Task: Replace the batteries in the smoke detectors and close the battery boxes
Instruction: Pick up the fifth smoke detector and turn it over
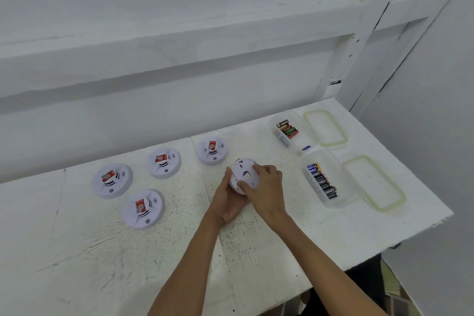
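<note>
Near the middle of the white worktop (256,251), both hands grip one smoke detector (243,174) turned underside up: the left hand (227,202) cups it from below at 7 o'clock, fingers curled round its rim, while the right hand (266,192) closes over its 4 o'clock side, thumb and fingertips pressed on its back. Four more detectors (112,180) lie face up on the worktop from 9 to 11 o'clock, and two open clear boxes (325,182) holding batteries (323,185) sit at 1 to 3 o'clock, each with its lid (325,128) just beside it.
</note>
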Action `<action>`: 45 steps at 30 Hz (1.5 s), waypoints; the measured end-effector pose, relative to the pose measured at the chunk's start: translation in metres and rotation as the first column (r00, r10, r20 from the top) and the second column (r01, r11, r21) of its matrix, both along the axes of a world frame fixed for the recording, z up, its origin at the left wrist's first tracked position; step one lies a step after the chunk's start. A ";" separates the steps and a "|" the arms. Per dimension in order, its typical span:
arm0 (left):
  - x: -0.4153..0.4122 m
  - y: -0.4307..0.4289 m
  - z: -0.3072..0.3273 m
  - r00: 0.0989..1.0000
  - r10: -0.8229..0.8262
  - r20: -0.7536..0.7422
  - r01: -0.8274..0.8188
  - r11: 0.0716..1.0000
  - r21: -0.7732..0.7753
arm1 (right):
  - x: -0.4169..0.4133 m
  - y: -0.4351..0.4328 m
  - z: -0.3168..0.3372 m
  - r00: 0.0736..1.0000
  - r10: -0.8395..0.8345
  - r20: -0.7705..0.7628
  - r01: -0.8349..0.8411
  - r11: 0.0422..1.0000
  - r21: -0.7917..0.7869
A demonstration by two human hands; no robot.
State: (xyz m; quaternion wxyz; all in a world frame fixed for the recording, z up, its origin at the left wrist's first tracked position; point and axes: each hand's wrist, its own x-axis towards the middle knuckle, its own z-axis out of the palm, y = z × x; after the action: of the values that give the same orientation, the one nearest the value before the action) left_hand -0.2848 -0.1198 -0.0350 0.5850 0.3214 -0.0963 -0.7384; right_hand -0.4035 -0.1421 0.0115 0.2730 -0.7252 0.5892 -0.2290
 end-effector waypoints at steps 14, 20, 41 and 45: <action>-0.001 0.002 0.003 1.000 -0.001 -0.004 0.001 1.000 0.024 | -0.006 -0.024 0.009 0.949 0.215 -0.231 -0.239 0.967 -0.083; -0.002 0.002 0.002 1.000 -0.022 0.008 0.022 0.999 0.043 | -0.005 -0.026 0.008 0.956 0.180 -0.233 -0.215 0.968 -0.133; 0.000 -0.002 -0.002 0.992 0.126 -0.023 -0.123 0.987 0.107 | -0.049 -0.051 0.000 0.979 -0.142 -0.146 0.156 0.984 0.088; 0.000 -0.002 0.000 0.992 0.123 -0.032 -0.119 0.987 0.105 | -0.050 -0.047 -0.009 0.963 -0.139 -0.233 0.163 0.982 0.090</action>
State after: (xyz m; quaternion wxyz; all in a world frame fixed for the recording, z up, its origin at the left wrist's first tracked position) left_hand -0.2848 -0.1214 -0.0353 0.6133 0.3420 -0.0271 -0.7115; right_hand -0.4538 -0.1892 0.0026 0.2250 -0.6836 0.6814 -0.1331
